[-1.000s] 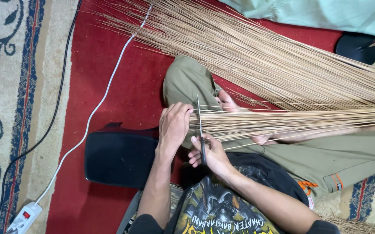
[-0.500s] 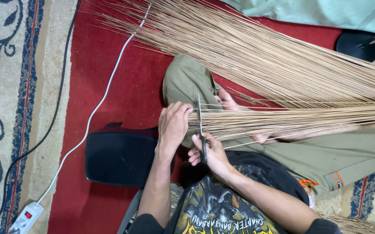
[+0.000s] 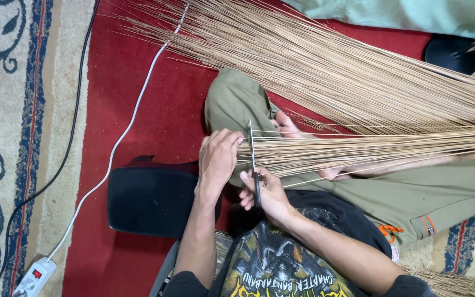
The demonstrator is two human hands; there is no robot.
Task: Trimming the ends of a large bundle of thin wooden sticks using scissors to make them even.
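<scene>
Two hands work: left hand (image 3: 218,159) grips sticks (image 3: 358,149) steady; right hand (image 3: 262,190) clasps knife (image 3: 253,159), trimming ends.

tan stick bundle (image 3: 358,151) across lap, thin knife (image 3: 253,154) upright

Bare red carpet (image 3: 138,104) left of the hands; stick bundle (image 3: 369,148) and black box (image 3: 152,198) crowd them.

Your arms bare to short sleeves. Your black T-shirt (image 3: 281,264) bears yellow-and-grey graphic print. Your olive trousers (image 3: 413,192) carry small orange trim at pocket.
</scene>
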